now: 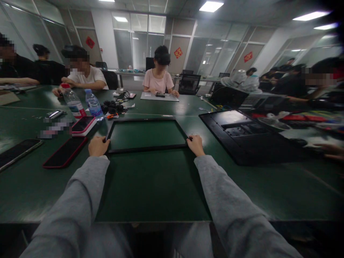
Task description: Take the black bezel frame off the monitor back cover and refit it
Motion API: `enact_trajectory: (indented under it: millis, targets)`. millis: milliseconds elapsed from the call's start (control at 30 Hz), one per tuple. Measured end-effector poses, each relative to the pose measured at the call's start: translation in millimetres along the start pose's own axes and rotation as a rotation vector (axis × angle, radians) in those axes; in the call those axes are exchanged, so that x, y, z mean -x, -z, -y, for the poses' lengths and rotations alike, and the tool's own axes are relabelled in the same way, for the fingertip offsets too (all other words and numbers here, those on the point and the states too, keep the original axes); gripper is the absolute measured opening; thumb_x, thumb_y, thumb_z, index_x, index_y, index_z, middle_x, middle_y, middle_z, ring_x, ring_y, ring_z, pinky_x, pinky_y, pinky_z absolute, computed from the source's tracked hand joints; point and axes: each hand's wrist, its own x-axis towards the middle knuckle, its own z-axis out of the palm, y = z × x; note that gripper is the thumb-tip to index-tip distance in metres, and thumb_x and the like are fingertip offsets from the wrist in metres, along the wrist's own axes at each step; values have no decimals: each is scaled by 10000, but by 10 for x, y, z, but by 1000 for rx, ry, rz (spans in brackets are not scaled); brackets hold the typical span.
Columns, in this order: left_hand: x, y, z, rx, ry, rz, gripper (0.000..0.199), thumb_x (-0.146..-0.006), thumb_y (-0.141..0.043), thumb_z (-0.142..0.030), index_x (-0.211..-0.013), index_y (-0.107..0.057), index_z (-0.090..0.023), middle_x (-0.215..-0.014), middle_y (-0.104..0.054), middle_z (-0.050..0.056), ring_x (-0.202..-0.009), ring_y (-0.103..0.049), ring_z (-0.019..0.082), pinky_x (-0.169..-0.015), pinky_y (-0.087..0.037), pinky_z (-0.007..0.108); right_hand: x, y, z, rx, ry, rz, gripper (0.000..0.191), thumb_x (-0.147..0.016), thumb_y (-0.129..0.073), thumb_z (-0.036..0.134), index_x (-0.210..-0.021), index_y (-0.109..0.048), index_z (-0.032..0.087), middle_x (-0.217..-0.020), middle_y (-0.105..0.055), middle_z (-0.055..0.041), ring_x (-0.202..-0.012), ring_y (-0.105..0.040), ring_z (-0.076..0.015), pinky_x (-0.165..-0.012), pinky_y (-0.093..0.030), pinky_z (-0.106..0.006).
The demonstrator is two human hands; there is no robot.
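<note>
A thin black rectangular frame [146, 148], which looks like a monitor bezel, is in front of me with the green tabletop showing through its opening. My left hand [98, 146] is closed around its left side, and my right hand [196, 144] grips the right side. Both hands are near the frame's front corners. To the right lies a large black panel [231, 138] with a recess in it, like a monitor's back cover. Whether the frame rests on the table or is slightly raised, I cannot tell.
Left of my hand lie a red-edged phone [64, 153], a pink-cased phone [82, 124] and another phone [18, 152]. Two plastic bottles [94, 104] stand behind them, beside black cables [113, 106]. Across the green table [158, 186] a person [158, 77] sits at a light board [146, 96].
</note>
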Motion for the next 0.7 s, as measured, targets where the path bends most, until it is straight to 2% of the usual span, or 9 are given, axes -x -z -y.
enact_trajectory:
  millis: [333, 700]
  targets:
    - [28, 35, -50, -26, -3, -7, 478, -880, -515, -480, -1172, -750, -184, -1209, -672, 204, -1079, -639, 363, -874, -524, 478, -11, -66, -76, 3, 27, -37, 306, -759, -525, 246, -938, -752, 143, -886, -668, -143, -956, -569, -290, -977, -453, -484]
    - [25, 37, -44, -17, -10, -14, 474, -878, -509, -482, -1166, -752, -195, -1181, -680, 193, -1056, -644, 348, -860, -525, 460, -18, -101, -114, 17, -11, -20, 357, -783, -535, 254, -1032, -742, 104, -992, -648, -168, -1010, -566, -294, -1003, -449, -477]
